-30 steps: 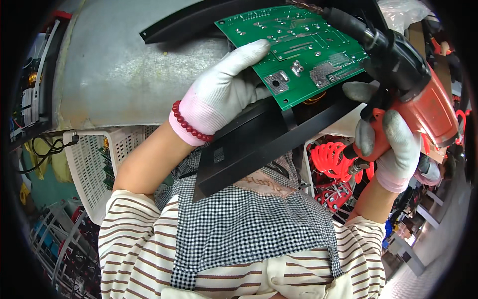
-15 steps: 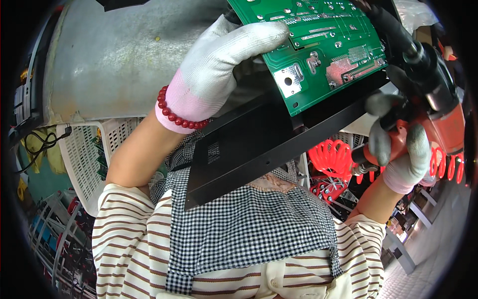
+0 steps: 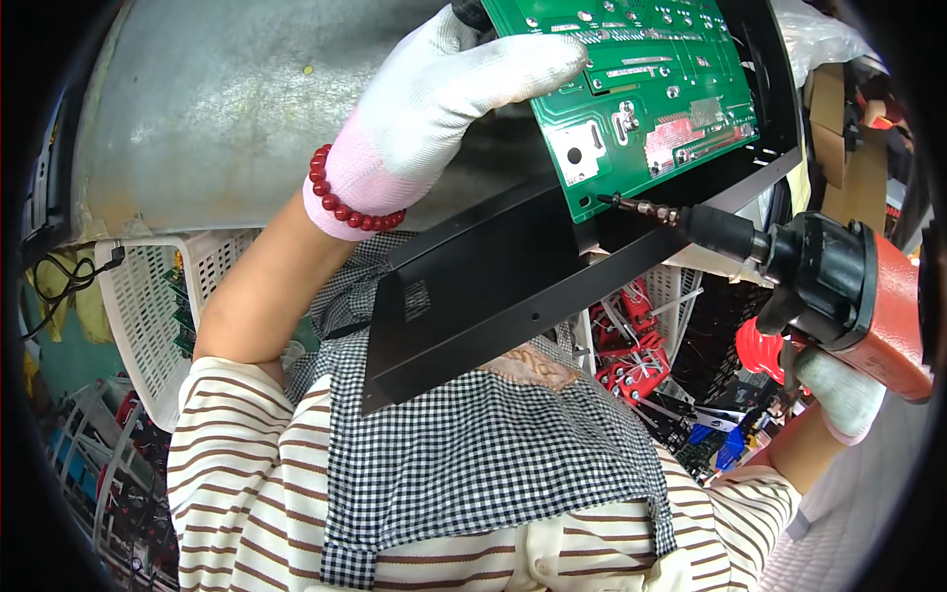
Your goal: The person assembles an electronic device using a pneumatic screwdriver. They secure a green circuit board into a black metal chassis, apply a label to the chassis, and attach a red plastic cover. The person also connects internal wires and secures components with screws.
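Observation:
My left hand (image 3: 419, 109), in a white and pink glove, grips the edge of a green circuit board (image 3: 681, 84) with the thumb flat on its face. The board is tilted over a black metal housing (image 3: 493, 281), which leans across my lap. My right hand (image 3: 838, 390), also gloved, is wrapped round the handle of a red and black power screwdriver (image 3: 824, 276); most of its fingers are hidden behind the tool. The bit points left, its tip at the board's lower left corner beside a small hole. I cannot tell whether the tip touches the board.
A worn metal surface (image 3: 237, 118) lies at the far left. White plastic baskets (image 3: 148, 326) stand below it, one with green boards inside. Red parts with white leads (image 3: 631, 365) sit below the housing. Cardboard (image 3: 853, 168) and clear plastic film (image 3: 814, 35) are at the right.
My right hand has swung the screwdriver from pointing up beside the board to pointing left, its bit now at the board's lower corner. My left hand and the board have barely shifted.

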The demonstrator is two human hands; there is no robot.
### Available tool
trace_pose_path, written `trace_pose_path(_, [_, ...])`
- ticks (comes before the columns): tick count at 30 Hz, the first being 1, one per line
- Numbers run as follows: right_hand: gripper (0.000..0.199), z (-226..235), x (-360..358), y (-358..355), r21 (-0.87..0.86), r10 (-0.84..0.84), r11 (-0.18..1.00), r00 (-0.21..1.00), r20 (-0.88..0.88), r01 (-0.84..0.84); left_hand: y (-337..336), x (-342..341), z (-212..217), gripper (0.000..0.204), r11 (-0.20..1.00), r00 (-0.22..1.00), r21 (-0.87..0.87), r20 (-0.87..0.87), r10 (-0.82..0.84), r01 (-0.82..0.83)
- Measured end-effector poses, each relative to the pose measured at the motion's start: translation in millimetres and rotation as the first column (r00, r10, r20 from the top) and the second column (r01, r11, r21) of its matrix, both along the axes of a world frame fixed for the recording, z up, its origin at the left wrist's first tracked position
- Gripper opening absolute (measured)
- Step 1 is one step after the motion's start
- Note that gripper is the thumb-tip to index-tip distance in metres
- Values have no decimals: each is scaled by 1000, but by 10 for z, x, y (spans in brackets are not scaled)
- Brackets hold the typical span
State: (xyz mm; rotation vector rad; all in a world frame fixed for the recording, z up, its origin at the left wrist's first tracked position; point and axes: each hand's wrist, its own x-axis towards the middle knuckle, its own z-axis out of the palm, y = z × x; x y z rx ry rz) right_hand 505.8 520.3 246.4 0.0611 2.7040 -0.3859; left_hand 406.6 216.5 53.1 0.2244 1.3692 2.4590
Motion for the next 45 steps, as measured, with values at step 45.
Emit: trace_pose_path(45, [33,558,-597,-1050,132,-16,991,994,109,1,155,-25,100,39,999,1000,47,-10,22,-21])
